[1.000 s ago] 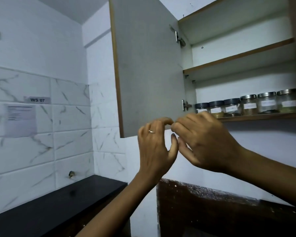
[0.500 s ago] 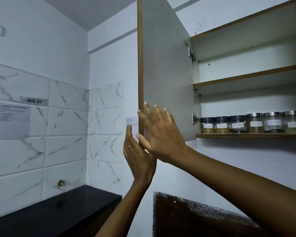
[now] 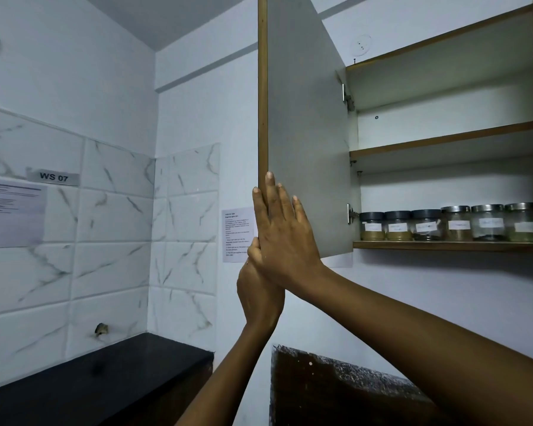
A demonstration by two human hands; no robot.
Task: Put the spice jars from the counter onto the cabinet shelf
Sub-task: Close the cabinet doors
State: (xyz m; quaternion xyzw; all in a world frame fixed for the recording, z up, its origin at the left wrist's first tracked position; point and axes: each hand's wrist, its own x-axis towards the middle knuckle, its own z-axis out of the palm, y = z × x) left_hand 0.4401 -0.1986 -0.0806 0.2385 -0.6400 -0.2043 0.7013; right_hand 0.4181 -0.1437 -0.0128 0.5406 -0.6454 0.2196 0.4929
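Two hands at the open grey cabinet door (image 3: 305, 133), six spice jars lined up on the shelf.

We see the right hand (image 3: 285, 238) laid flat on the door's inner face near its brown free edge, fingers straight and holding nothing. The left hand (image 3: 259, 290) sits just below and behind it at the door's lower corner; its fingers are hidden, so we cannot tell how it grips. On the lower wooden shelf (image 3: 450, 245), at right, stand six clear glass spice jars (image 3: 453, 226) in one row, each with a white label: three with dark lids to the left, three with silver metal lids to the right. Two shelves above them hold nothing we can make out. The black counter (image 3: 83, 382) lies low at left. Two printed paper notices hang on the tiled wall, with one "WS 07" sign (image 3: 53, 176).
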